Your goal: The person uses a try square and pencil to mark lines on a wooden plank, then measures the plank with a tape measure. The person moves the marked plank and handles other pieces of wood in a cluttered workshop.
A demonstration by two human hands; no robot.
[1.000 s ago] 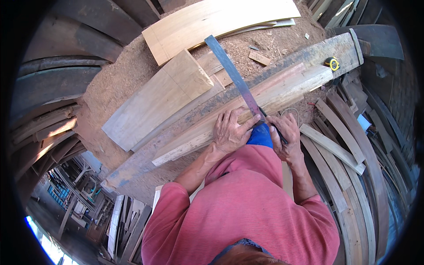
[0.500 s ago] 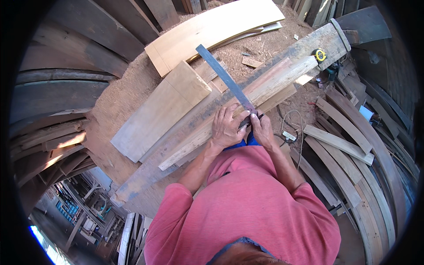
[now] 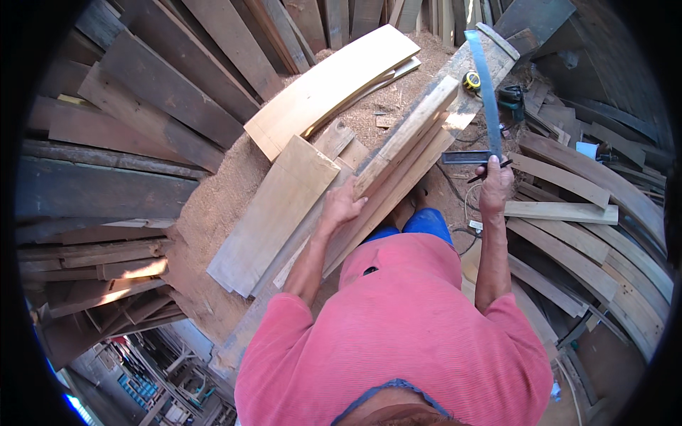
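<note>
Right hand [image 3: 495, 183] grips the square [image 3: 486, 106] near its corner, blade up toward the surface's [image 3: 463, 117] far end, stock out to the left; thin dark stick [image 3: 506, 164] in the same hand. Left hand [image 3: 343, 206] on the beam [image 3: 419, 117], which lies lengthwise along the surface. Yellow-black tape [image 3: 471, 82] at the far end, just left of the blade. Wide board [image 3: 273, 213] left of the beam, pale board [image 3: 334, 89] beyond it, on sawdust [image 3: 238, 192]. Planks [image 3: 561, 211] piled at right.

Dark boards [image 3: 170, 91] border a heap of sawdust [image 3: 201, 248].
</note>
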